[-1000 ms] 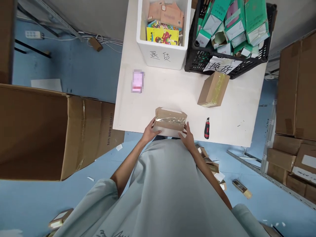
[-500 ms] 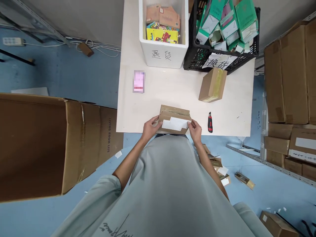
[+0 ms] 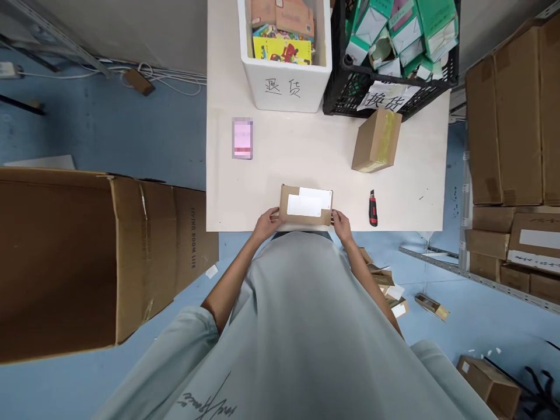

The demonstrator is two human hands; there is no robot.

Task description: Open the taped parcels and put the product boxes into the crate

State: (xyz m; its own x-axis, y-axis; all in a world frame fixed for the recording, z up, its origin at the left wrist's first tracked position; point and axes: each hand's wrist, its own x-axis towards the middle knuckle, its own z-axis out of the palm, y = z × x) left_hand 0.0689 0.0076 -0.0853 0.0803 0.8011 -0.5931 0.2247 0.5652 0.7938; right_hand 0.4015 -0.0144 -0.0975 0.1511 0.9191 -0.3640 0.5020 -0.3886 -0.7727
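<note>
A small brown cardboard box (image 3: 306, 220) with a white label facing up is at the front edge of the white table (image 3: 301, 146). My left hand (image 3: 266, 224) grips its left end and my right hand (image 3: 342, 225) its right end; some fingers are hidden behind the box. To the right lies a red and black utility knife (image 3: 373, 209). Farther back stands a second taped cardboard box (image 3: 377, 143). A pink, pixelated item (image 3: 242, 138) lies on the left of the table.
At the back stand a white bin (image 3: 286, 87) of booklets and a black crate (image 3: 354, 87) of green cartons. A large open carton (image 3: 144, 256) is at the left. Stacked boxes (image 3: 520, 128) line the right side, with scraps (image 3: 387, 283) on the floor.
The box in my hands has turned over: its taped side showed earlier, and now its labelled face is up. Both hands have kept hold of its ends. The view has shifted slightly.
</note>
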